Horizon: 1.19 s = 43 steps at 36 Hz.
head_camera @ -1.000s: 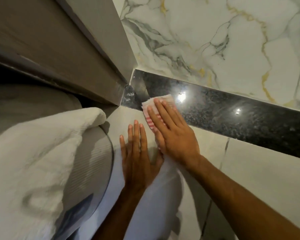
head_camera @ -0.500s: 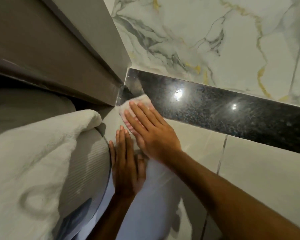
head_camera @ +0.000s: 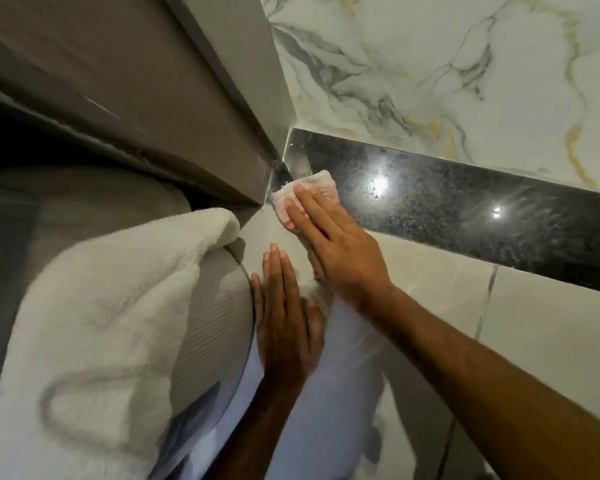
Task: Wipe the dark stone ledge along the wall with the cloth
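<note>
Two hands work at the corner end of the ledge (head_camera: 465,206), a band of dark speckled stone set between marbled wall tile above and plain pale tile below. The right hand (head_camera: 329,244) lies flat with fingers together and extended, pressing the cloth (head_camera: 309,192) onto the ledge's near edge, just beside the corner where the stone meets a grey-brown frame (head_camera: 153,109). The cloth, pale with pink stripes, is folded small; part of it shows past the fingertips and the rest is hidden under the palm. The left hand (head_camera: 284,323) rests below the ledge, palm flat on the pale tile (head_camera: 551,341), fingers straight and close together, holding nothing; it looks to be bracing the body.

As for progress, the cloth sits at the very end of the ledge, so this appears to be one extreme of a pass. The long run of stone away from the corner shines, with two bright light reflections on it and faint streaks at the far end, but whether it has been wiped cannot be told from this view. The judgement is that most of the length may remain.

Left of the ledge and below the frame, a thick white towel (head_camera: 94,323) drapes over a ribbed, curved edge. The setting reads as a tiled bathroom.
</note>
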Tool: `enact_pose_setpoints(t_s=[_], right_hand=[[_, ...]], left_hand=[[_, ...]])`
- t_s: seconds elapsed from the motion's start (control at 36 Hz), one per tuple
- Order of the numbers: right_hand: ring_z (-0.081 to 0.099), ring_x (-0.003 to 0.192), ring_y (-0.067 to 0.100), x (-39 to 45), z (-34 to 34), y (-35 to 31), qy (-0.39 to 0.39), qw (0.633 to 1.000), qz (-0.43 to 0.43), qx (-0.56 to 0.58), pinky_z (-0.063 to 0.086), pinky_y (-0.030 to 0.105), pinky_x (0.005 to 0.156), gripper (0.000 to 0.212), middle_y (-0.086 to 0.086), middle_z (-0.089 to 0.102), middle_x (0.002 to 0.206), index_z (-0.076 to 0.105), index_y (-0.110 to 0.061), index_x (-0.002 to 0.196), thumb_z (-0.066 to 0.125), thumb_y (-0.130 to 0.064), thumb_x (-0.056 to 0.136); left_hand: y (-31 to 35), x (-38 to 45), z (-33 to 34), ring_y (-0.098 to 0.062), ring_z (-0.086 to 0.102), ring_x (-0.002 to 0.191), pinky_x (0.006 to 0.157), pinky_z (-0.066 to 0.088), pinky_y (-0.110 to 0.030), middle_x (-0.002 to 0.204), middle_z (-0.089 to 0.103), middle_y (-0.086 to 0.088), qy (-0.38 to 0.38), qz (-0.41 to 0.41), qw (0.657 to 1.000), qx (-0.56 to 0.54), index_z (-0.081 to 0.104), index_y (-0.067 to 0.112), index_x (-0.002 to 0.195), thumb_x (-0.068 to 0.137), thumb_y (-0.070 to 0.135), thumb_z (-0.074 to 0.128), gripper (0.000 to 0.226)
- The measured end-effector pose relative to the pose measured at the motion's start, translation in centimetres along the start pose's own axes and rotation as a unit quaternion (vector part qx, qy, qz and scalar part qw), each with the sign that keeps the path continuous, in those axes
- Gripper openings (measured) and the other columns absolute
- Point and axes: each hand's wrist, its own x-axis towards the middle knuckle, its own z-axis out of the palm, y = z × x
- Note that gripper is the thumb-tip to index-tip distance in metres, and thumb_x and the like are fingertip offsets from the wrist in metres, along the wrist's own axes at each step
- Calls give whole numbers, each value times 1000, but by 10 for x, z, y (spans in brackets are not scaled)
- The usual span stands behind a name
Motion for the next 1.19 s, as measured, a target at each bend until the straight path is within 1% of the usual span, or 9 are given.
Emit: enact_pose_setpoints(t_s=[0.14, 0.25, 0.36, 0.47, 0.58, 0.69, 0.83, 1.06, 1.19], right_hand=[[25, 169, 29, -3, -10, -17, 60, 975, 166, 138, 27, 37, 134, 79, 8, 27, 181, 33, -12, 170, 66, 4, 100], [29, 167, 28, 29, 1, -54, 81, 959, 136, 235, 33, 32, 131, 74, 9, 22, 182, 24, -9, 173, 55, 1, 106], [3, 173, 27, 38, 10, -58, 6, 977, 118, 180, 14, 29, 136, 96, 7, 3, 185, 8, -10, 174, 68, 0, 101], [-10, 172, 26, 25, -6, -38, -53, 980, 123, 149, 19, 39, 141, 85, 4, -8, 185, 4, -17, 174, 58, -14, 109], [3, 173, 23, 31, -18, -43, 42, 955, 221, 195, 25, 33, 134, 87, 2, -4, 186, 5, -20, 175, 54, 1, 106], [21, 169, 31, 49, -2, -50, 23, 974, 133, 181, 45, 42, 124, 103, 2, -4, 185, 2, -22, 175, 68, -2, 100], [-4, 171, 28, 10, 1, -12, -14, 998, 51, 16, 8, 42, 139, 89, 6, 6, 185, 14, -18, 175, 66, -12, 103], [4, 173, 30, 21, -14, 22, 119, 963, 241, -6, 13, 49, 142, 67, 12, 6, 185, 13, -12, 175, 38, -22, 114], [2, 173, 31, 62, 7, 10, 78, 990, 106, -42, 13, 51, 142, 67, 14, 3, 185, 7, -11, 175, 28, -36, 117]], left_hand=[[-2, 1, 2, -36, 25, 167, 133, 28, -62, 178, 26, -22, -35, 16, 998, 40, 32, -4, 166, 111, 37, 32, 69], [-14, -10, 13, -52, 31, 160, 131, 28, -66, 170, 34, -35, -54, 5, 998, 20, 39, -13, 159, 113, 54, 28, 82], [-15, -11, 17, -43, 19, 164, 133, 21, -62, 173, 24, -30, -68, 23, 997, 39, 34, -6, 164, 109, 63, 33, 88], [-10, -3, 15, -37, 10, 170, 137, 17, -60, 180, 15, -22, -84, 51, 988, 122, 24, -2, 170, 107, 56, 52, 89], [-7, -2, 9, -42, 26, 165, 133, 26, -64, 175, 30, -26, -62, 41, 993, 94, 37, -4, 164, 110, 52, 38, 78], [-10, -4, 5, -51, 27, 162, 133, 20, -66, 170, 35, -33, -107, 41, 991, 63, 46, -9, 158, 112, 59, 3, 92], [-2, 3, 5, -33, 19, 169, 137, 19, -56, 179, 23, -20, -63, 13, 995, 74, 29, 0, 169, 116, 55, 15, 77], [-1, 3, 5, -33, 16, 169, 138, 14, -54, 181, 20, -18, -59, 10, 994, 87, 26, 2, 170, 111, 48, 29, 75], [-4, 3, 7, -29, 14, 170, 139, 11, -50, 181, 19, -16, -52, 7, 996, 73, 24, 5, 171, 115, 53, 15, 74]])
